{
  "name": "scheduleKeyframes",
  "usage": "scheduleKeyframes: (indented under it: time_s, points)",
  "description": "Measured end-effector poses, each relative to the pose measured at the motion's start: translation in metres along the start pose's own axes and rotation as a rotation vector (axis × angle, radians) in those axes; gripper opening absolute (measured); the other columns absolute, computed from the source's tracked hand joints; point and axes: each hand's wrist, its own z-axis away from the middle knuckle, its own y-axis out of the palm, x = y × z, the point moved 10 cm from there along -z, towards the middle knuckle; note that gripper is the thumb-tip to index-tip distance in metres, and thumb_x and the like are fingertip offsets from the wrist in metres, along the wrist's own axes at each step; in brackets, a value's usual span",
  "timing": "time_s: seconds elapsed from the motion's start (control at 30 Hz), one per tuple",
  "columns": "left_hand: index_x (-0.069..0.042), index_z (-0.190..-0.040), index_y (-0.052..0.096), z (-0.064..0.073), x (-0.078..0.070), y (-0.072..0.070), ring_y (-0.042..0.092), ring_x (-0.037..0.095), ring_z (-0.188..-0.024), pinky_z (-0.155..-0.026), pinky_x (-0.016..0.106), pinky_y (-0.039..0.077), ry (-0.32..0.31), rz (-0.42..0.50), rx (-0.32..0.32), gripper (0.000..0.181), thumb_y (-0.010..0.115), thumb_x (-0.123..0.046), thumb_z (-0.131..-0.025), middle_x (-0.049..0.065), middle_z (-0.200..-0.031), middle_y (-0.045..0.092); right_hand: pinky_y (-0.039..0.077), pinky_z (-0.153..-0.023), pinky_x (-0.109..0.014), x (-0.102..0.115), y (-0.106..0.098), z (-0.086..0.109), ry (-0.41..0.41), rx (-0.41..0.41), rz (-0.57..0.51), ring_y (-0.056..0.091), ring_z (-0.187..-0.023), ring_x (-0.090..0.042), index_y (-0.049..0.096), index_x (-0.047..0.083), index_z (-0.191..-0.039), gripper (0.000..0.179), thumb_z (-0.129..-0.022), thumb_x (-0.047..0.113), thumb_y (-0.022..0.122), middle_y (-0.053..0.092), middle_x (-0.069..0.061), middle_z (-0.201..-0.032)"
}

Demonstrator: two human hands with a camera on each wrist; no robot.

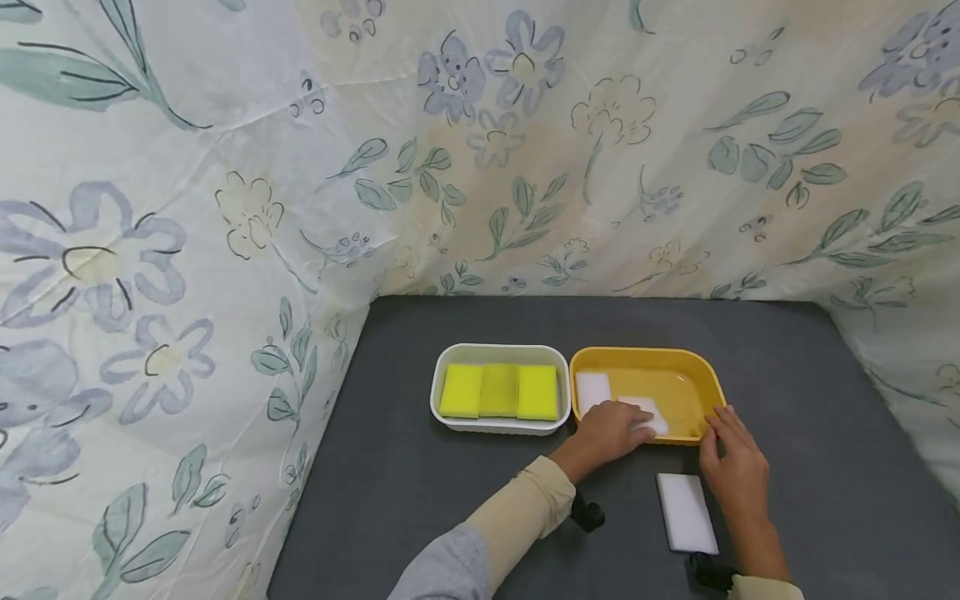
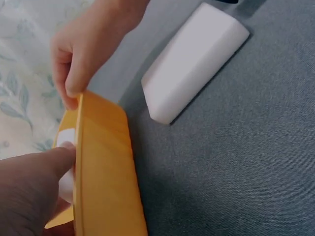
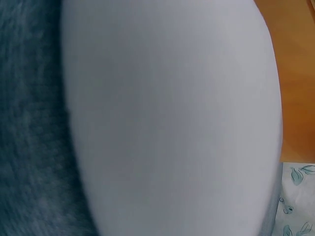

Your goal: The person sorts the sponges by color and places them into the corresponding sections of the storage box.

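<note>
The yellow tray stands on the dark table, and one white sponge lies in its left end. My left hand reaches over the tray's near wall and holds a second white sponge inside it. In the left wrist view, the thumb of that hand lies against this sponge, whose far side is hidden. My right hand pinches the tray's rim at the near right corner. A third white sponge lies flat on the table beside the right forearm; it fills most of the right wrist view.
A white tray with several yellow sponges in a row stands just left of the yellow tray. Floral cloth hangs behind the dark table and along its sides.
</note>
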Motion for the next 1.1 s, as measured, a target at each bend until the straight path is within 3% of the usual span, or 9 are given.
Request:
scheduleKeyframes:
  time_s: [0.13, 0.23, 0.37, 0.47, 0.57, 0.67, 0.9, 1.0, 1.1]
  points:
    - [-0.022, -0.113, 0.074, -0.005, -0.004, 0.005, 0.06, 0.0, -0.089, -0.078, 0.016, 0.044, 0.033, -0.013, 0.025, 0.026, 0.05, -0.031, -0.105, -0.011, -0.104, 0.068, 0.036, -0.108, -0.037, -0.001, -0.001, 0.0, 0.002, 0.001, -0.008, 0.057, -0.12, -0.045, 0.071, -0.013, -0.107, 0.026, -0.082, -0.013, 0.068, 0.065, -0.027, -0.121]
    - [-0.02, -0.081, 0.061, -0.009, -0.005, 0.006, 0.044, 0.004, -0.064, -0.059, 0.017, 0.035, 0.052, -0.037, 0.002, 0.023, 0.05, -0.023, -0.102, -0.008, -0.077, 0.052, 0.036, -0.108, -0.038, -0.002, -0.001, 0.001, 0.006, 0.006, -0.008, 0.057, -0.12, -0.045, 0.071, -0.013, -0.107, 0.026, -0.082, -0.013, 0.068, 0.065, -0.027, -0.121]
    - [-0.019, -0.071, 0.05, -0.011, -0.002, 0.008, 0.036, 0.007, -0.058, -0.054, 0.019, 0.03, 0.015, -0.033, -0.002, 0.028, 0.053, -0.019, -0.099, -0.006, -0.07, 0.043, 0.035, -0.109, -0.036, -0.003, 0.001, 0.003, 0.002, 0.014, -0.004, 0.057, -0.12, -0.045, 0.071, -0.012, -0.108, 0.026, -0.082, -0.012, 0.068, 0.066, -0.026, -0.121]
    - [-0.017, -0.075, 0.058, -0.011, 0.002, 0.013, 0.046, 0.007, -0.064, -0.059, 0.02, 0.037, -0.059, -0.016, 0.05, 0.028, 0.051, -0.022, -0.102, -0.006, -0.077, 0.052, 0.034, -0.109, -0.033, -0.004, 0.002, 0.004, -0.003, 0.012, -0.006, 0.058, -0.12, -0.044, 0.071, -0.012, -0.108, 0.026, -0.082, -0.012, 0.068, 0.066, -0.026, -0.121]
    - [-0.015, -0.089, 0.068, -0.011, 0.006, 0.019, 0.058, 0.008, -0.083, -0.075, 0.022, 0.045, -0.136, -0.009, 0.123, 0.031, 0.046, -0.031, -0.105, -0.007, -0.105, 0.064, 0.034, -0.109, -0.034, -0.004, 0.002, 0.005, -0.001, 0.014, -0.002, 0.057, -0.121, -0.043, 0.071, -0.012, -0.108, 0.026, -0.083, -0.012, 0.068, 0.066, -0.025, -0.121]
    - [-0.012, -0.102, 0.07, -0.01, 0.006, 0.023, 0.06, 0.009, -0.105, -0.093, 0.023, 0.044, -0.167, -0.02, 0.158, 0.039, 0.04, -0.036, -0.107, -0.004, -0.13, 0.061, 0.035, -0.109, -0.036, -0.005, 0.003, 0.005, -0.003, 0.015, 0.002, 0.058, -0.121, -0.043, 0.071, -0.012, -0.108, 0.025, -0.083, -0.011, 0.068, 0.066, -0.025, -0.121]
    - [-0.028, -0.138, 0.062, -0.007, -0.009, 0.028, 0.044, 0.014, -0.132, -0.104, 0.033, 0.037, -0.036, -0.193, 0.133, 0.051, 0.031, -0.054, -0.106, -0.01, -0.146, 0.051, 0.036, -0.108, -0.036, -0.005, 0.0, 0.004, -0.023, 0.008, 0.004, 0.058, -0.119, -0.045, 0.071, -0.012, -0.107, 0.026, -0.082, -0.013, 0.069, 0.066, -0.027, -0.12]
    - [-0.041, -0.147, 0.049, -0.005, -0.013, 0.037, 0.032, 0.015, -0.141, -0.107, 0.036, 0.031, 0.006, -0.225, 0.191, 0.058, 0.024, -0.066, -0.102, -0.018, -0.153, 0.04, 0.038, -0.106, -0.04, -0.005, -0.002, 0.003, -0.022, 0.007, 0.003, 0.058, -0.119, -0.046, 0.071, -0.013, -0.107, 0.026, -0.081, -0.013, 0.07, 0.066, -0.027, -0.12]
    - [-0.044, -0.149, 0.045, -0.002, -0.014, 0.042, 0.024, 0.014, -0.147, -0.112, 0.038, 0.025, 0.011, -0.214, 0.253, 0.061, 0.022, -0.071, -0.099, -0.023, -0.153, 0.038, 0.039, -0.104, -0.045, -0.006, 0.0, 0.004, -0.005, 0.027, 0.004, 0.057, -0.12, -0.044, 0.071, -0.012, -0.108, 0.027, -0.082, -0.012, 0.07, 0.066, -0.026, -0.122]
